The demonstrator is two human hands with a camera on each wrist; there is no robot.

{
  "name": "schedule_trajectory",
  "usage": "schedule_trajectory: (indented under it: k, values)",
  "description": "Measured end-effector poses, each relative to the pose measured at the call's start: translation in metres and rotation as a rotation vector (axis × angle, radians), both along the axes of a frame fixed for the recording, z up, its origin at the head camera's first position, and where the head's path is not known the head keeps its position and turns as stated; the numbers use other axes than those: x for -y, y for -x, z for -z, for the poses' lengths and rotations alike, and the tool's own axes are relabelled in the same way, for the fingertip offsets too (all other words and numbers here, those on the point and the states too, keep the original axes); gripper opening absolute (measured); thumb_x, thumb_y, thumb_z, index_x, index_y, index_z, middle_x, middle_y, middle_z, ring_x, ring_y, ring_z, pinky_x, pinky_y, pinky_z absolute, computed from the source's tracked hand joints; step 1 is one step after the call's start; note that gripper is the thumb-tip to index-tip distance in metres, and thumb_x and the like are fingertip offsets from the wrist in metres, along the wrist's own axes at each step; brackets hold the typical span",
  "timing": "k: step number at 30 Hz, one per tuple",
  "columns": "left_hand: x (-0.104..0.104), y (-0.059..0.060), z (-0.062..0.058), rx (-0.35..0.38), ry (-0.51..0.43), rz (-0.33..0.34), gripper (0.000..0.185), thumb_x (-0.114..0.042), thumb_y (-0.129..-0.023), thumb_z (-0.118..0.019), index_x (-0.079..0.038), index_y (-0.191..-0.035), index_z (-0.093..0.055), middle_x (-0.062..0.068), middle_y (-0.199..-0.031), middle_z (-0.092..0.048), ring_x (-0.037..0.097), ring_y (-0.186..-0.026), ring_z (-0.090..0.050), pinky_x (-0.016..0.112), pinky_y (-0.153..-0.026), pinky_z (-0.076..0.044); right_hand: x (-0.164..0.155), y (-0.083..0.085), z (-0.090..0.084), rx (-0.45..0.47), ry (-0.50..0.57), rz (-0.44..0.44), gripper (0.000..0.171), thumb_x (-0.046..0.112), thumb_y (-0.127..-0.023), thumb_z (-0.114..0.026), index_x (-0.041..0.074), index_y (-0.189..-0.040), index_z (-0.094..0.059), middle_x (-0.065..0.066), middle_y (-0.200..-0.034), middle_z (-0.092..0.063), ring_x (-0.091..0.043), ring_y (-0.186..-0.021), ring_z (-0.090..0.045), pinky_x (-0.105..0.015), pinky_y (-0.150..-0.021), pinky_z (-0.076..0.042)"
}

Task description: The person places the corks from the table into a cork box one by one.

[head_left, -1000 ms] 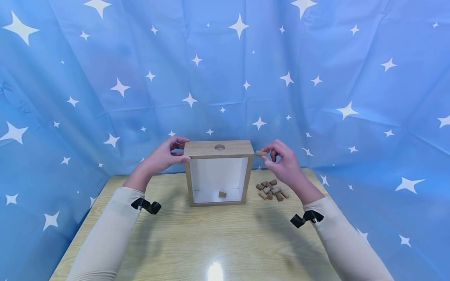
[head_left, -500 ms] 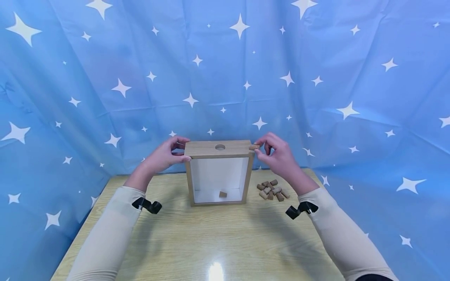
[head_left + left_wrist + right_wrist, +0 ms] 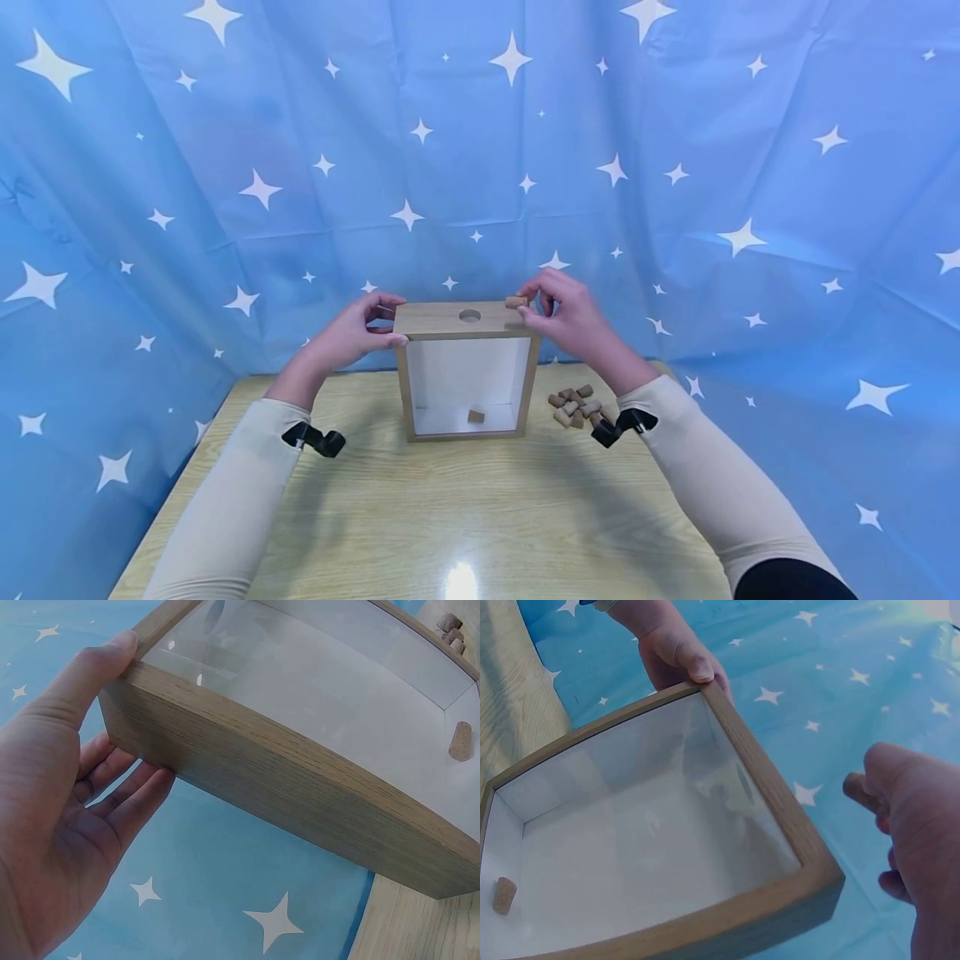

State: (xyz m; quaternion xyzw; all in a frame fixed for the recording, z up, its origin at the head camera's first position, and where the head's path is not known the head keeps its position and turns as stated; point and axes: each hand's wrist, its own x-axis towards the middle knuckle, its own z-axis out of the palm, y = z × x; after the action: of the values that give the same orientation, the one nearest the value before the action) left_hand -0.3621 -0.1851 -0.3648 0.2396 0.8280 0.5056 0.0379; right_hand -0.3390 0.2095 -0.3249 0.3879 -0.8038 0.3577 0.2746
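A blue drape [image 3: 675, 167] with white stars hangs behind and around the scene, filling most of the head view. Below it lies the pale wooden bench [image 3: 450, 517], with a glare spot near its front edge.

On the bench, toward the back, a wooden box [image 3: 467, 371] stands upright, with a clear front pane, a white inside and a round hole [image 3: 469, 316] in its top board. The person's two sleeves [image 3: 232, 492] reach in from the lower corners, each with a black clip at the wrist.

The left hand [image 3: 347, 333] grips the box's upper left corner: the thumb lies along the front edge and the fingers [image 3: 120, 787] curl round the back, as the left wrist view shows. The right hand [image 3: 573, 321] is raised at the box's upper right corner, its fingertips pinching a cork [image 3: 515, 302] that lies roughly level just above the right end of the top board, to the right of the hole and apart from it. Whether the cork touches the board I cannot tell.

A heap [image 3: 573, 404] of more corks lies on the bench just right of the box, partly behind the right wrist. One loose cork [image 3: 475, 415] rests on the box's floor, near the middle.
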Motion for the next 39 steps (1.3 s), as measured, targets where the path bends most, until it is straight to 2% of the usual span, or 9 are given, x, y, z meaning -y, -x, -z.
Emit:
schedule_trajectory:
  k: [6, 12, 15, 20, 30, 39]
  values:
    - [0.000, 0.000, 0.000, 0.001, -0.004, 0.004, 0.072, -0.026, -0.098, -0.090, -0.011, -0.158, -0.053, 0.017, -0.152, -0.054, 0.037, -0.145, -0.052, 0.059, -0.116, -0.050, 0.012, 0.004, -0.006, 0.095, -0.049, 0.006, 0.016, 0.000, -0.096, -0.080, 0.006, -0.111, -0.076, -0.004, -0.093, -0.065, -0.018, -0.069, -0.048, -0.027, -0.059, -0.041]
    - [0.000, 0.001, 0.000, 0.003, -0.012, 0.003, 0.072, -0.025, -0.097, -0.090, -0.011, -0.157, -0.053, 0.016, -0.151, -0.055, 0.037, -0.145, -0.052, 0.058, -0.116, -0.050, 0.023, 0.010, -0.012, 0.202, -0.109, 0.025, 0.015, 0.005, -0.099, -0.081, 0.008, -0.112, -0.073, -0.004, -0.078, -0.056, -0.021, -0.067, -0.049, -0.030, -0.060, -0.042]
    - [0.000, 0.001, 0.000, 0.008, -0.016, 0.006, 0.072, -0.025, -0.097, -0.090, -0.011, -0.158, -0.053, 0.017, -0.151, -0.055, 0.037, -0.145, -0.053, 0.058, -0.116, -0.050, 0.028, 0.012, -0.015, 0.234, -0.131, 0.028, 0.014, 0.007, -0.100, -0.082, 0.009, -0.111, -0.073, -0.003, -0.075, -0.055, -0.021, -0.066, -0.049, -0.031, -0.060, -0.042]
    - [0.000, 0.001, -0.001, 0.010, -0.019, 0.005, 0.072, -0.024, -0.097, -0.090, -0.011, -0.157, -0.053, 0.017, -0.150, -0.057, 0.037, -0.144, -0.053, 0.058, -0.115, -0.051, 0.034, 0.017, -0.015, 0.242, -0.153, 0.014, 0.014, 0.010, -0.101, -0.082, 0.007, -0.113, -0.075, -0.004, -0.081, -0.057, -0.021, -0.068, -0.049, -0.031, -0.061, -0.043]
    - [-0.003, 0.000, 0.002, 0.003, -0.024, 0.009, 0.071, -0.025, -0.097, -0.090, -0.011, -0.157, -0.053, 0.016, -0.150, -0.057, 0.037, -0.144, -0.053, 0.058, -0.114, -0.051, 0.043, 0.024, -0.009, 0.224, -0.229, 0.000, 0.018, 0.010, -0.102, -0.082, 0.006, -0.119, -0.081, -0.002, -0.105, -0.071, -0.017, -0.070, -0.053, -0.030, -0.063, -0.046]
    - [-0.001, 0.000, 0.001, 0.002, -0.024, 0.005, 0.072, -0.026, -0.097, -0.090, -0.011, -0.157, -0.053, 0.016, -0.150, -0.057, 0.036, -0.144, -0.053, 0.058, -0.115, -0.051, 0.052, 0.025, -0.011, 0.224, -0.300, -0.003, 0.023, 0.012, -0.103, -0.081, 0.003, -0.124, -0.080, -0.003, -0.111, -0.071, -0.016, -0.073, -0.055, -0.031, -0.067, -0.049]
